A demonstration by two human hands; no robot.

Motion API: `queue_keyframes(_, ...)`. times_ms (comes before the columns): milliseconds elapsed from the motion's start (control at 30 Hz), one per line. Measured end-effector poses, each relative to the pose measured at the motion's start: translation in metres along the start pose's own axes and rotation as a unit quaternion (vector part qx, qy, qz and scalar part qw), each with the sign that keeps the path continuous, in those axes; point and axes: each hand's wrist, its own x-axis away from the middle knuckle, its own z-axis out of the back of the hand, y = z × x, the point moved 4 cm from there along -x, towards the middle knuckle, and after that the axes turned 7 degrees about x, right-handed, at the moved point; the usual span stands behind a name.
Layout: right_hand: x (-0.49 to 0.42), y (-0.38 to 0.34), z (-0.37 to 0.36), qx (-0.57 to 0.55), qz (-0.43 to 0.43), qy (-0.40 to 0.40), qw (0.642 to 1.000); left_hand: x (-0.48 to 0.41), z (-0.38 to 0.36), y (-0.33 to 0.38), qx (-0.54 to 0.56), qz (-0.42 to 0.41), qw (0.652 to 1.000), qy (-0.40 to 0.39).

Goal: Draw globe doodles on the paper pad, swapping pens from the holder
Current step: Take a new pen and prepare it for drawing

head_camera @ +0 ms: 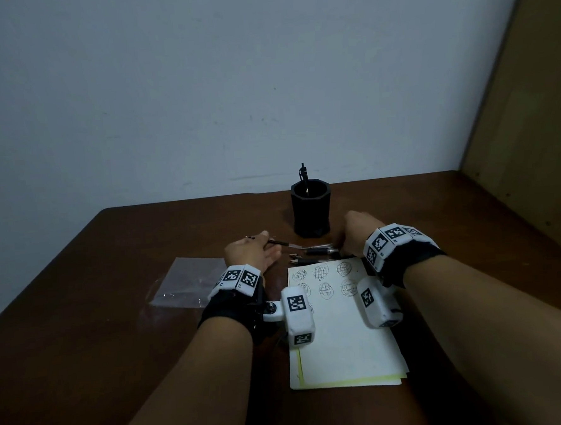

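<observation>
Pad: the paper pad [346, 349] lies on the table [136, 241] between the forearms, with globe doodles [326, 290] in rows across its top.
Holder: the black pen holder [310, 210] stands beyond the pad, one upright pen [303, 174] in it.
Loose pens: the loose pens [317, 251] lie between pad and holder.
Left hand: the left hand [250, 253] pinches a thin pen [274, 242] under the thumb (its other fingers look relaxed).
Right hand: the right hand [359, 230] is over the loose pens, fingers curled down and blurred; I cannot tell if they grip anything.
Bag: a plastic bag [191, 283] lies flat at left.

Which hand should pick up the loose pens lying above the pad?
Right, probably: the right hand sits at the dark loose pens, while the left hand holds a thin dark pen.
</observation>
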Motion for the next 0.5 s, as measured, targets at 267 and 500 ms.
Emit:
queue_keyframes(267, 0.007, 0.0, 0.01, -0.035, 0.016, 0.01, 0.999, 0.002, -0.003, 0.003, 0.03, -0.009, 1.0, 0.006)
queue_keyframes(500, 0.014, -0.003, 0.014, -0.053, 0.013, 0.02, 0.998, 0.007, -0.005, 0.008, 0.035, -0.012, 0.999, -0.011)
